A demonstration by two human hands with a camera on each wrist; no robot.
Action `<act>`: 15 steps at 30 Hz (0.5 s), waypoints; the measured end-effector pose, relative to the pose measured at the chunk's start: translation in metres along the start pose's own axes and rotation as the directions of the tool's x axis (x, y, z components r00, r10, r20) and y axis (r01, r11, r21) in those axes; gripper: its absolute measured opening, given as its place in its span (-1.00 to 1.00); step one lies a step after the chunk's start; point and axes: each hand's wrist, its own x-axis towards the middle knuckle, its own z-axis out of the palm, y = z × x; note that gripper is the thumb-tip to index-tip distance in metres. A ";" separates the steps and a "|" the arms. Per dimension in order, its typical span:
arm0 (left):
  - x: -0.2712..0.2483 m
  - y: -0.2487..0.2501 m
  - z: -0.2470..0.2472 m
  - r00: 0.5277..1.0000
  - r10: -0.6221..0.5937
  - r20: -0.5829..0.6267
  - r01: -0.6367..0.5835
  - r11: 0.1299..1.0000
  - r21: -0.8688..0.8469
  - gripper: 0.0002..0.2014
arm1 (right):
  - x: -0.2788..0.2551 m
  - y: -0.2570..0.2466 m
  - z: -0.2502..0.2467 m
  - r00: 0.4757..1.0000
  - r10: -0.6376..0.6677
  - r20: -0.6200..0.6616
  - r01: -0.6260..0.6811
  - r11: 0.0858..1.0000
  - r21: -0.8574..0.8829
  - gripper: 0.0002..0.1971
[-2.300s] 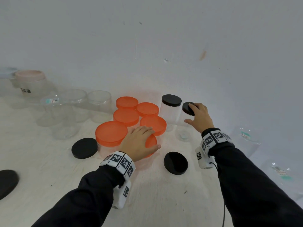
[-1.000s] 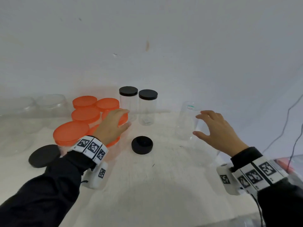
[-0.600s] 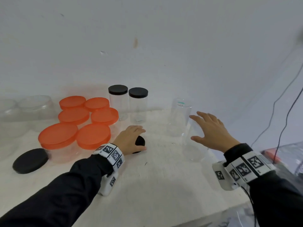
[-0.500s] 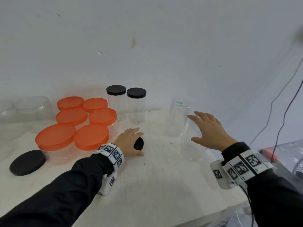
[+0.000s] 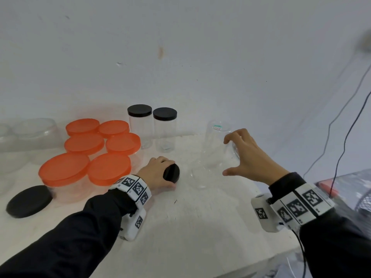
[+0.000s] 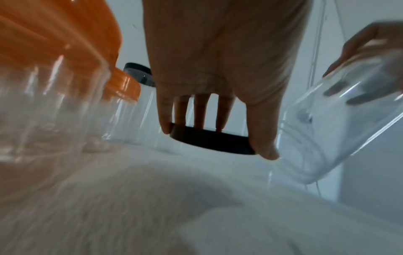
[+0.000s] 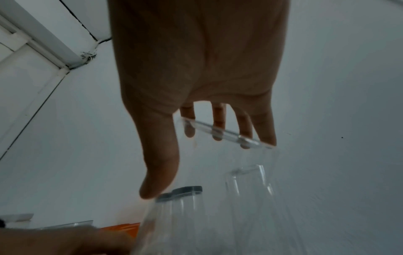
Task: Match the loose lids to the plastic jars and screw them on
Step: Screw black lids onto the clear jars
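Observation:
A small black lid is tipped up on edge above the white table, pinched between the fingers and thumb of my left hand. The left wrist view shows the same lid under that hand, just clear of the surface. To the right, my right hand holds a clear lidless jar, which leans over toward the lid. In the right wrist view its fingers curl over the far end of this jar and the thumb lies along its side. A second clear jar with a green label stands upright behind.
Several orange-lidded jars crowd the left. Two tall jars with black lids stand at the back. A larger black lid lies at the far left, with open clear jars behind. Cables hang beyond the table's right edge.
My left hand left the orange-lidded jars, came down on the small black lid and tipped it up. My right hand went to the clear jar, closed round it and tilted it.

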 end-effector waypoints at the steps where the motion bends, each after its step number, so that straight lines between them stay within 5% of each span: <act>1: -0.003 0.003 -0.006 0.999 0.027 -0.041 -0.028 0.999 -0.022 -0.22 | 0.000 0.000 0.000 1.000 -0.007 -0.017 0.007 0.999 0.032 -0.25; 9: -0.033 -0.001 -0.064 0.930 0.058 -0.364 -0.099 0.991 -0.095 -0.25 | 0.003 -0.006 0.003 0.964 0.053 -0.259 -0.006 0.984 0.179 -0.19; 15: -0.057 -0.020 -0.084 0.904 0.023 -0.426 -0.074 0.992 -0.102 -0.18 | 0.010 -0.014 0.018 0.971 0.111 -0.210 -0.036 0.943 0.332 -0.24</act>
